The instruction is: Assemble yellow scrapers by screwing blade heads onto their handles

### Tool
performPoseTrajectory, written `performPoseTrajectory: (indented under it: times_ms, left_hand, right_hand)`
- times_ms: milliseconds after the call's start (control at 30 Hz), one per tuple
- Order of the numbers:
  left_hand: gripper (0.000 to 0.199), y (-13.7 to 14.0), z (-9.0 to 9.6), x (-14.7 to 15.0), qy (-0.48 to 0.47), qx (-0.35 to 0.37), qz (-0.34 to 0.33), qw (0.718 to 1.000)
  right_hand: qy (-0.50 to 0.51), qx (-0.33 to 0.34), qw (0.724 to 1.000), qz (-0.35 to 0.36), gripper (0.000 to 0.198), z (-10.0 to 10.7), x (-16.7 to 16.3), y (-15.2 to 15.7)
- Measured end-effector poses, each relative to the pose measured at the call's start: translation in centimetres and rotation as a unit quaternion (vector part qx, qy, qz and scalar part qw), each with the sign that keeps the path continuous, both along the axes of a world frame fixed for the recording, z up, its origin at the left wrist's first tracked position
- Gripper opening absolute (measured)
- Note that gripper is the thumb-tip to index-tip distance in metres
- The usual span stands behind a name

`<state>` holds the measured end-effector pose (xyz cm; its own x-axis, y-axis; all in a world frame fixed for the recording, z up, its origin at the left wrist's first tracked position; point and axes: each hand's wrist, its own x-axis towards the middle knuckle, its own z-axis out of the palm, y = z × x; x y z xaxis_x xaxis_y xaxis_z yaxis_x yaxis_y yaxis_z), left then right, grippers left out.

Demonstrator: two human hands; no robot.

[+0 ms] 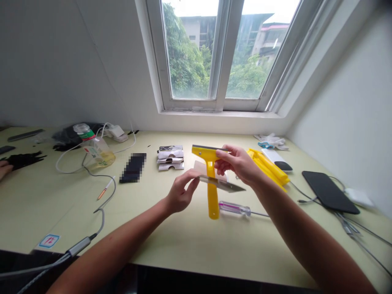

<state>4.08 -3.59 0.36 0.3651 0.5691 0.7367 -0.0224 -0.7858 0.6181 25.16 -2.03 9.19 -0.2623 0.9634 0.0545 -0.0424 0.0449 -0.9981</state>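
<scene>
My right hand pinches one end of the wide head of a yellow T-shaped scraper, held up with its handle pointing down. A dark strip runs along the top edge of that head. Between the thumb and fingers of my left hand is a thin, flat metal blade, which crosses in front of the scraper's handle. Whether the two touch cannot be made out. On the table just right of the handle lies a screwdriver with a clear and pink grip. A pale flat piece behind my hands is mostly hidden.
Small boxes are stacked behind my left hand. More yellow handles lie at right, near a black phone and cables. Leftward are a dark pixelated phone-shaped item, a bottle and a pen. Another person's hand shows far left.
</scene>
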Motion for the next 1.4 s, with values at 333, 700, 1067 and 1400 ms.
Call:
performPoseTrajectory:
  times_ms: [333,700,1067,1400]
  left_hand:
    - [0.005,0.8,-1.2,0.1,0.07,-0.002,0.017,0.997]
    - [0.018,9.9,-2.0,-7.9,0.056,-0.025,0.47,0.88]
    - [0.015,11.4,-3.5,-9.7,0.126,-0.109,0.49,0.856]
    - [0.039,3.9,-0.3,-2.7,0.035,-0.221,0.076,0.972]
  right_hand:
    - [0.201,0.242,0.906,-0.285,0.016,2.2,4.3,2.0]
    - [0.146,0.224,0.938,-0.22,0.018,2.5,4.4,0.7]
    - [0.099,0.094,0.989,-0.059,0.026,-0.4,0.1,-0.2]
    - [0.116,0.005,0.993,-0.025,0.029,-3.4,-1.9,0.3]
